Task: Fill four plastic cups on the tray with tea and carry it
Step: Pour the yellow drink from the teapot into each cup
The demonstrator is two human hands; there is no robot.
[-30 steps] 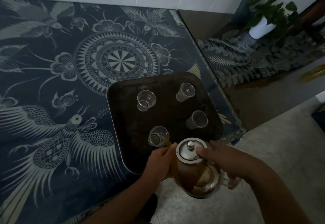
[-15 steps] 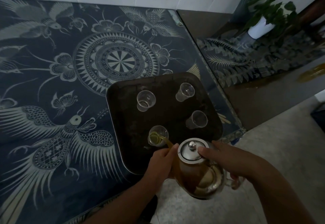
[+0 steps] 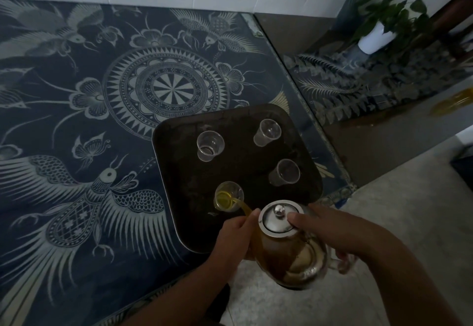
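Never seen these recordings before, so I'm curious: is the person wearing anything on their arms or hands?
Nothing visible. The left forearm and right forearm are bare to the frame's edge, with no sleeves. The left hand and right hand have no gloves, and no ring, watch or bracelet shows, though the light is dim.

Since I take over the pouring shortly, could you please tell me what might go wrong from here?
The tea stream arcs into the near-left cup, small and plastic; it could overflow or tip.
The left hand lies right beside that stream, so tea might run onto it.
The tray sits close to the table edge and the teapot hangs beyond it; a bump could push the tray off.
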